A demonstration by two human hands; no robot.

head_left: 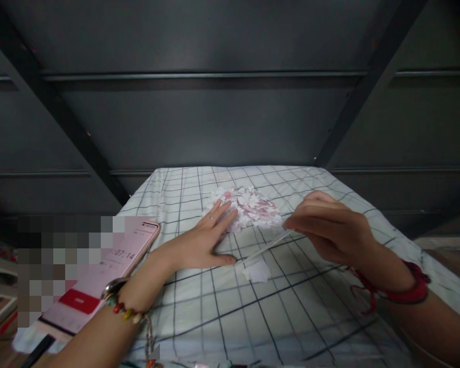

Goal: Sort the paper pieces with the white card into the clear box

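My left hand [205, 237] lies with its fingers spread on the checked cloth, fingertips touching the near left edge of a pile of torn white and pink paper scraps [249, 204]. Held up to the right of the pile, my right hand [329, 225] pinches a thin whitish strip [270, 246]; whether it is a paper strip or a stick, I cannot tell. The strip slants down and left, its lower end close to my left thumb. Just below that end, a small white paper piece [257, 271] rests on the cloth.
A white cloth with dark grid lines [191, 322] covers the table. At the left lies a phone [111, 276] with a timer on its screen and a black cable [40, 350] near its lower end. Dark grey panels [207, 122] rise behind the table's far edge.
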